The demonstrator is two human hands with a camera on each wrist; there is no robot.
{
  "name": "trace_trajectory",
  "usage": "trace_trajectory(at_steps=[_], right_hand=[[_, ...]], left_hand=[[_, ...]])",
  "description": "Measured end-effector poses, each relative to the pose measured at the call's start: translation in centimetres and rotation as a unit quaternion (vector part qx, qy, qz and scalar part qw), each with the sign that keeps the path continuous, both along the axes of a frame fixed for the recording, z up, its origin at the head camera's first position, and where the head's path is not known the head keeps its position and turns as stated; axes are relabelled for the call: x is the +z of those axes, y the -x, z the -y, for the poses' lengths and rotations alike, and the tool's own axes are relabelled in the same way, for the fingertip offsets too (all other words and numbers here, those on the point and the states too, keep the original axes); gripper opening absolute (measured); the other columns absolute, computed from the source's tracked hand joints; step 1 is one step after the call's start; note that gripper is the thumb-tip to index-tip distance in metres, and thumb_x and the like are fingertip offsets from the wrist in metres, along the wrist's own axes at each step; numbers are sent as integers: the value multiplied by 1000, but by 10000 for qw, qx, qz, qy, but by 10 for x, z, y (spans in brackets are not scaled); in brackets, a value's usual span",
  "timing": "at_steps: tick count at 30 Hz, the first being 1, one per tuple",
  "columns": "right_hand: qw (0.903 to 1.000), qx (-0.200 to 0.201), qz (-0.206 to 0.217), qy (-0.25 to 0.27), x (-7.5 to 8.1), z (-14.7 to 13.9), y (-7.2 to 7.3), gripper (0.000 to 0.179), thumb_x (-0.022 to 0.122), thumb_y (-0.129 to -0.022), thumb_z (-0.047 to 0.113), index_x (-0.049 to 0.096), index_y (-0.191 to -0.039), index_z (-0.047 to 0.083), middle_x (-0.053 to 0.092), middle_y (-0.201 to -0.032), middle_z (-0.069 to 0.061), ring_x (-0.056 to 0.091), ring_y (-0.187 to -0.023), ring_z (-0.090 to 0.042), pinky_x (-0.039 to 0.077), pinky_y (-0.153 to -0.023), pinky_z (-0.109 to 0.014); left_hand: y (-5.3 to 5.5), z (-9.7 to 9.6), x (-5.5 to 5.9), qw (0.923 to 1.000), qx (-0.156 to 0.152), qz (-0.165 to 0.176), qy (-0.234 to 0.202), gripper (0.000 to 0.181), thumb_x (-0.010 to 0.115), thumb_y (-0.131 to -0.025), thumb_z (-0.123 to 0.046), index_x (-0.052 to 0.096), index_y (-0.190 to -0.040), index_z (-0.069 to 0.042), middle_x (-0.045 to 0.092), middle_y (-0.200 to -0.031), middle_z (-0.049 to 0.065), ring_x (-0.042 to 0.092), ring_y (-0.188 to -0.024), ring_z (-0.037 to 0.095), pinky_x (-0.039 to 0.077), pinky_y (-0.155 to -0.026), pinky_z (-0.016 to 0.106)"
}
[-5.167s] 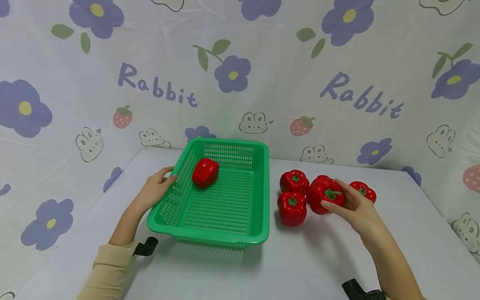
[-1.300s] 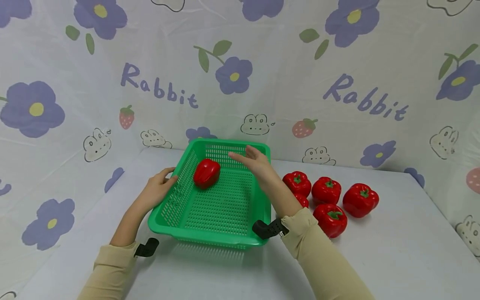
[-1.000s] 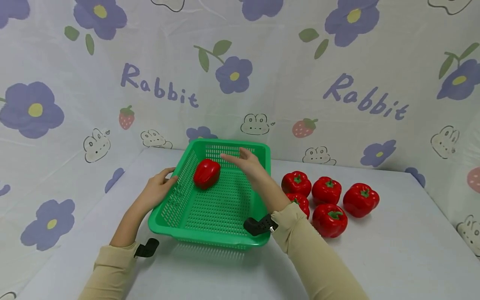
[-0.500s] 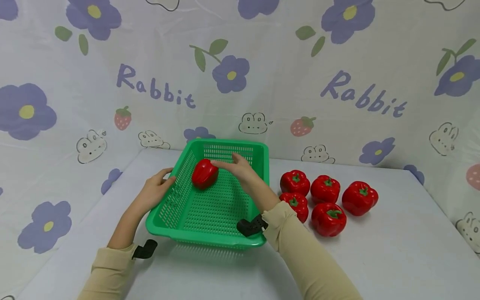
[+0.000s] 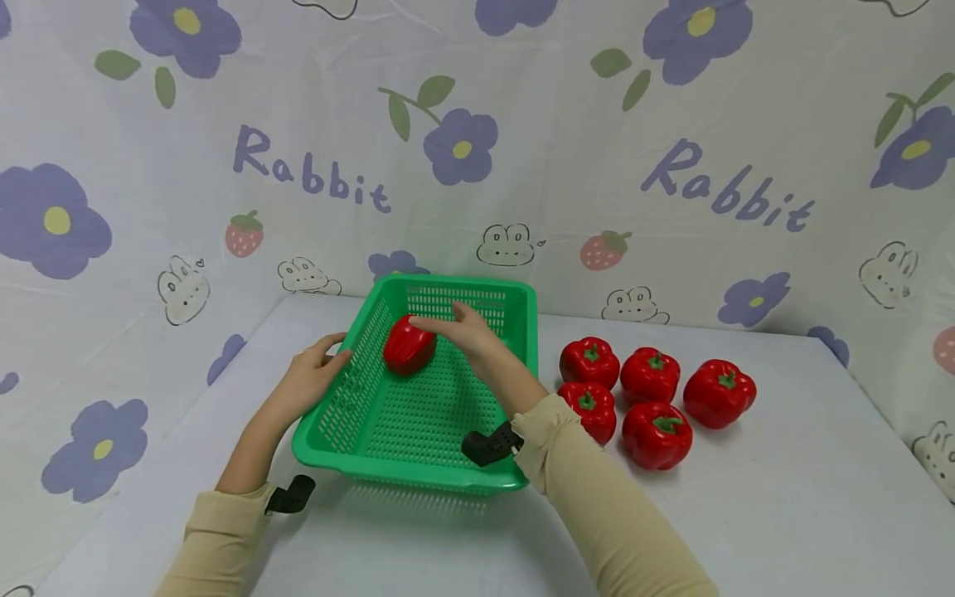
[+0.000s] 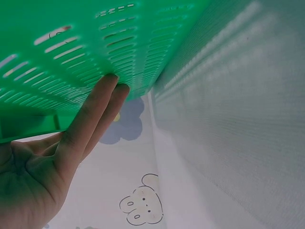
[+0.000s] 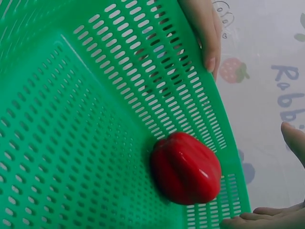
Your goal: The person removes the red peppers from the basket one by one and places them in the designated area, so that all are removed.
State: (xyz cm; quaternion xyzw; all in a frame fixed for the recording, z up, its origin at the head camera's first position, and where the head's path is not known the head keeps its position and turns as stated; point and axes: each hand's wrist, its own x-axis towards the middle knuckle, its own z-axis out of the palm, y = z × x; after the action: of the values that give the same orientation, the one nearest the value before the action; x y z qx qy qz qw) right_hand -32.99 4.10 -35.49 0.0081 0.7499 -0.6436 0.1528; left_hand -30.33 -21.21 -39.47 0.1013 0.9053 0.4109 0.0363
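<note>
A green plastic basket (image 5: pixel 528 356) with slotted walls stands on the white table. One red bell pepper (image 5: pixel 409 348) lies on its side inside it, against the left wall; the right wrist view shows this pepper (image 7: pixel 186 169) closely. My left hand (image 5: pixel 307 377) grips the basket's left rim; in the left wrist view its fingers (image 6: pixel 97 107) lie along the outer wall. Over the basket hovers my right hand (image 5: pixel 466 332), fingers extended and holding nothing. Its fingertips overlap the pepper's top in the head view, but the right wrist view shows them apart from it.
Several red bell peppers (image 5: pixel 655 435) stand stem up on the white table (image 5: pixel 806 464), right of the basket. Partly behind my right sleeve (image 5: pixel 589 489) is the nearest-left pepper (image 5: pixel 588 406). A printed cloth (image 5: pixel 552 124) hangs behind the table.
Earliest, my right hand held a bell pepper at the right; that pepper now stands on the table. Since then the right hand has moved left over the basket, lately lower. The left hand stayed.
</note>
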Motion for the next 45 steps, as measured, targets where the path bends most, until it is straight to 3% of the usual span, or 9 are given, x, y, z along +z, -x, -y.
trace_trajectory(at_steps=[13, 32, 38, 45], right_hand=[[10000, -73, -6, -22, 1, 9, 2, 97, 75, -85, 36, 15, -157, 11, 17, -165, -6, 18, -151, -30, 20, -121, -51], [9974, 112, 672, 248, -13, 23, 17, 103, 75, -85, 31, 6, -158, 11, 5, -166, -9, 9, -153, -31, 15, -123, -45], [9962, 163, 806, 276, -25, 30, 20, 101, 73, -86, 31, 6, -157, 6, 14, -163, -15, 16, -151, -33, 20, -122, -46], [9970, 119, 678, 356, -29, 36, 23, 94, 73, -87, 27, 14, -156, 4, 25, -158, -17, 25, -147, -35, 25, -120, -48]], left_hand=[[-2, -1, 2, 10000, 36, 10, -52, 56, 40, -106, -32, 28, -152, -2, 60, -126, 33, 69, -99, 34, 57, -75, 35], [-1, -1, -1, 10000, 70, -50, -46, 56, 40, -106, -33, 29, -152, -4, 60, -127, 32, 69, -100, 34, 56, -77, 36], [-1, -1, -2, 10000, 52, 4, -41, 55, 40, -106, -32, 29, -152, -4, 61, -125, 32, 70, -97, 32, 56, -75, 35], [1, 1, 1, 10000, 46, -25, -76, 55, 41, -106, -31, 30, -152, -4, 62, -124, 31, 70, -95, 29, 56, -74, 34]])
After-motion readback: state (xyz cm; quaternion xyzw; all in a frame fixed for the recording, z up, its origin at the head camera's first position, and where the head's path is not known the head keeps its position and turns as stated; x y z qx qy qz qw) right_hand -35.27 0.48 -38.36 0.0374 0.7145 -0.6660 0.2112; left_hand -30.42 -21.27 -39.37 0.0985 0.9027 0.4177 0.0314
